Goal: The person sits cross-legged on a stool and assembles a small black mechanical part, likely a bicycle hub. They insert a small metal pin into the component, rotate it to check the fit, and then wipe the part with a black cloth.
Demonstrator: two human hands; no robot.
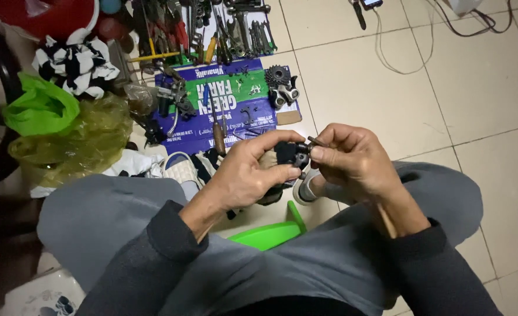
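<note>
Fingers on both hands were clamped — we had the left hand (253, 172) wrapped round a small black mechanical part (291, 153), thumb on top and the other fingers curled underneath, and the right hand (352, 161) pinching a thin dark metal tool (316, 141) against the part's upper right edge. We held the part in mid-air above our knees, between the two hands and well clear of the tiled floor (446, 88).

What could go wrong, as we judged it: the tool tip sat on a very small spot, so a slip could drive it off the part and into the left thumb. Any tiny screw or spring coming loose would drop between our legs, onto the floor or into the clutter below — hard to find there. The grip on the part looked firm, but much of it was hidden by our fingers, so we could not tell what exactly the tool engaged.

Pose: both forearms came in from the bottom of the view in dark sleeves and met at the middle, wrists bent inward, the right wrist slightly higher. Our grey trouser legs (112, 216) spread either side of a green plastic stool edge (270, 234).

Beyond the hands lay a flattened blue and green carton (224, 111) with small parts, a toothed sprocket cluster (277, 76) and a row of hand tools (224, 29) above it; to the left, a yellow plastic bag (77, 146) and a green bag (39, 108).
</note>
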